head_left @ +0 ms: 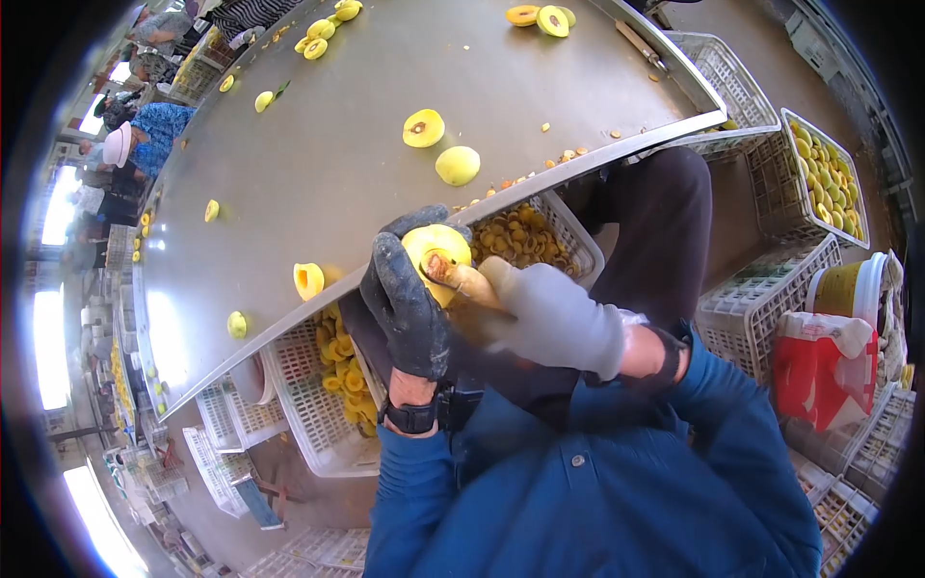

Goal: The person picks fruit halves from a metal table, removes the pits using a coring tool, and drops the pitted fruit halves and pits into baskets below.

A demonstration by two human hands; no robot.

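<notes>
1. We see a grey metal bench (318,144) across the upper view, with loose fruit (458,166) scattered on it.
2. Under its near edge, a white crate (299,409) contains yellow halves (337,366).
3. The pale-gloved right grip (564,318) is curled and blurred; a beige finger-like shape (467,281) at its front meets the yellow fruit (427,241), and we cannot tell whether it holds a tool.
4. The dark-gloved left grip (405,299) is closed around that fruit, to about its width.
5. A wooden-handled tool (639,45) lies near the bench's far-right edge.
6. The yellow fruit sits between both grips, brown centre towards us.
7. Small brown bits (568,155) line the near edge.
</notes>
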